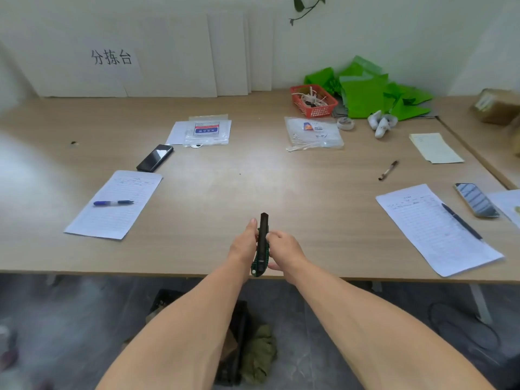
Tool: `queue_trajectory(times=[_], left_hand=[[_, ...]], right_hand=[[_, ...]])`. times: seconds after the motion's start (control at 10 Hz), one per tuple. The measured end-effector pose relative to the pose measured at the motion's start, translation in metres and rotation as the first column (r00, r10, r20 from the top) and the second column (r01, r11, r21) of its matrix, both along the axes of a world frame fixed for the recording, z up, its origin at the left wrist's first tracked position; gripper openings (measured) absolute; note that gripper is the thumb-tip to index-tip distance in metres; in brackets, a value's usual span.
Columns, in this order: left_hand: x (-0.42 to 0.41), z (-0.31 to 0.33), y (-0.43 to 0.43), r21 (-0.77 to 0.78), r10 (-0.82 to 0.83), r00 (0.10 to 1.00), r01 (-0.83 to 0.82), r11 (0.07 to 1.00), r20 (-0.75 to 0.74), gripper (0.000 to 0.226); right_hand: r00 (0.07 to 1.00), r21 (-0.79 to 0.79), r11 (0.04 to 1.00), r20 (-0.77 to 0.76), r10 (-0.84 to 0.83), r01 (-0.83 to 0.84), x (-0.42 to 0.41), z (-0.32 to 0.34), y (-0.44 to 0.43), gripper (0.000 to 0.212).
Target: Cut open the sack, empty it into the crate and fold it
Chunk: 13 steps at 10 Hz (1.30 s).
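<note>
Both hands hold a utility knife [263, 235] with a dark body and a green grip, pointing away from me above the near edge of the wooden table [225, 178]. My left hand [244, 244] lies along its left side, thumb stretched forward. My right hand [284, 249] grips it from the right, fingers curled around the handle. I cannot tell whether a blade sticks out. On the floor under the table edge, between my forearms, a dark crate [236, 342] holds olive-green cloth [259, 356]; my arms hide much of it. No sack is clearly visible.
Paper forms with pens lie at left [112, 204] and right [439, 229]. Two phones [154, 158] [477, 199], plastic bags [208, 130] [312, 132], a loose pen [388, 170], a red basket [313, 101], green bags [371, 94] and a cardboard box [495, 106] also sit there.
</note>
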<state>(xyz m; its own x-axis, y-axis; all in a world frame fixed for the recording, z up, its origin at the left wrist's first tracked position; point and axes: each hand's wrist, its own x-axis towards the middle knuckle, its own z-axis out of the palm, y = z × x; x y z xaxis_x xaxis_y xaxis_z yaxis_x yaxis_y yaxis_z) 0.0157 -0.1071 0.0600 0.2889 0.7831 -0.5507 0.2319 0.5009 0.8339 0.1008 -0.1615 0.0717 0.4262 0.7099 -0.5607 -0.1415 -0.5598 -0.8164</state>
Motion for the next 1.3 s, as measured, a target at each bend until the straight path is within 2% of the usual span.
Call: queue_trajectory(times=[0.2, 0.4, 0.5, 0.7, 0.9, 1.1, 1.2, 1.3], left_hand=[[0.030, -0.021, 0.030, -0.095, -0.007, 1.000, 0.004, 0.995, -0.028, 0.059], [0.072, -0.043, 0.069, -0.146, 0.049, 0.993, -0.064, 0.987, -0.105, 0.056], [0.092, -0.053, 0.089, -0.156, 0.079, 0.988, -0.099, 0.983, -0.132, 0.062], [0.118, -0.065, 0.113, -0.232, 0.130, 0.975, -0.170, 0.958, -0.178, 0.060], [0.121, -0.076, 0.112, -0.276, 0.121, 0.973, -0.173, 0.945, -0.195, 0.060], [0.119, -0.083, 0.113, -0.252, 0.116, 0.963, -0.177, 0.951, -0.242, 0.080], [0.118, -0.082, 0.112, -0.239, 0.143, 0.955, -0.207, 0.949, -0.259, 0.072], [0.116, -0.078, 0.109, -0.179, 0.129, 0.941, -0.192, 0.965, -0.314, 0.068]], right_hand=[[0.999, -0.068, 0.997, -0.042, 0.020, -0.023, 0.032, -0.018, 0.027, 0.033], [0.990, -0.121, 0.989, -0.125, 0.068, -0.083, 0.074, -0.047, 0.071, 0.037], [0.980, -0.141, 0.985, -0.184, 0.078, -0.104, 0.095, -0.060, 0.093, 0.042], [0.954, -0.152, 0.974, -0.274, 0.124, -0.170, 0.117, -0.071, 0.118, 0.033], [0.952, -0.199, 0.954, -0.254, 0.171, -0.224, 0.121, -0.079, 0.123, 0.032], [0.961, -0.220, 0.952, -0.225, 0.162, -0.213, 0.123, -0.082, 0.123, 0.024], [0.960, -0.238, 0.940, -0.192, 0.203, -0.246, 0.123, -0.077, 0.121, 0.032], [0.968, -0.270, 0.929, -0.078, 0.240, -0.253, 0.127, -0.073, 0.119, 0.048]])
